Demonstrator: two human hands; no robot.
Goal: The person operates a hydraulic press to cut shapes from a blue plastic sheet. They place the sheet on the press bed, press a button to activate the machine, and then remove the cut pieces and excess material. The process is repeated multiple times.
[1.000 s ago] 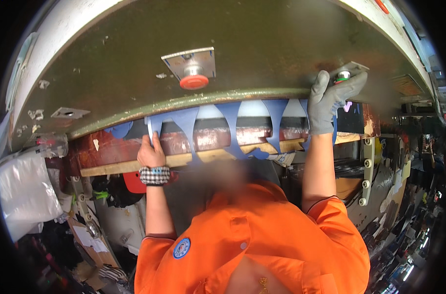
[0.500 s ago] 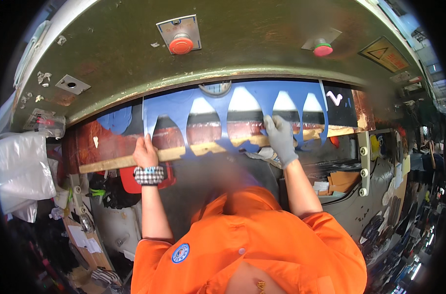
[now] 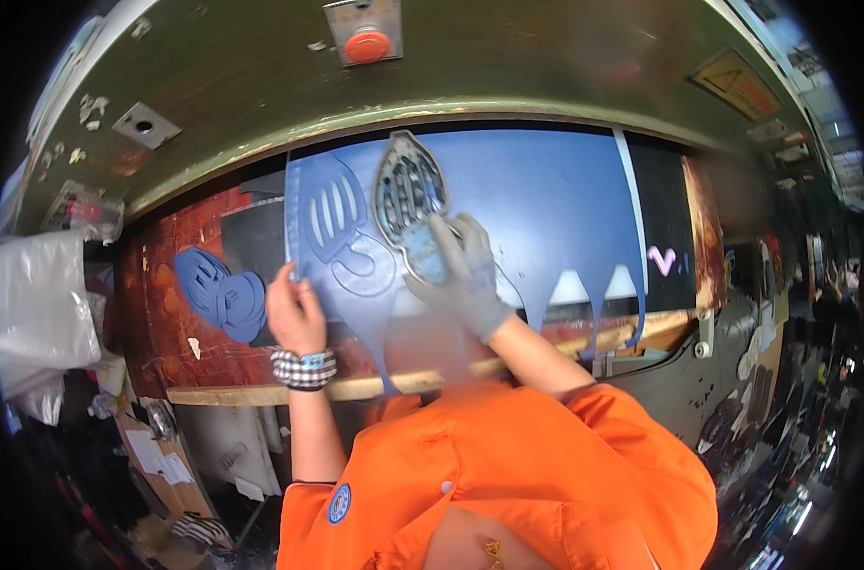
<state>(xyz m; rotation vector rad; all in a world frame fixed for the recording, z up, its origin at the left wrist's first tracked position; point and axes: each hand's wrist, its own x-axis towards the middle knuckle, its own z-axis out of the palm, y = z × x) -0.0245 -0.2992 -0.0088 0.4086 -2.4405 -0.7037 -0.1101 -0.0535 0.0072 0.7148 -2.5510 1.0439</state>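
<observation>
A blue sheet (image 3: 546, 209) lies across the work surface, with pointed cutouts along its near edge. On it sits a metal cutting die (image 3: 398, 180), with dark filling inside its curved outline and its lower end tapering toward me. My right hand (image 3: 470, 280), in a grey glove, is closed on the die's near right side, slightly blurred. A slotted, round-ended shape (image 3: 341, 223) is cut into the sheet left of the die. My left hand (image 3: 296, 313), bare with a checked band at the wrist, pinches the sheet's left edge.
Loose blue cut pieces (image 3: 225, 296) lie at the left on the red-brown board (image 3: 156, 323). A green machine beam (image 3: 261, 81) with a red push button (image 3: 366, 46) spans the far side. Clear plastic bags (image 3: 42, 304) hang at the left.
The sheet now reaches nearer to me, and the die and a cut shape show fully in front of the beam. My right hand has left the sheet's cutout strip for the die.
</observation>
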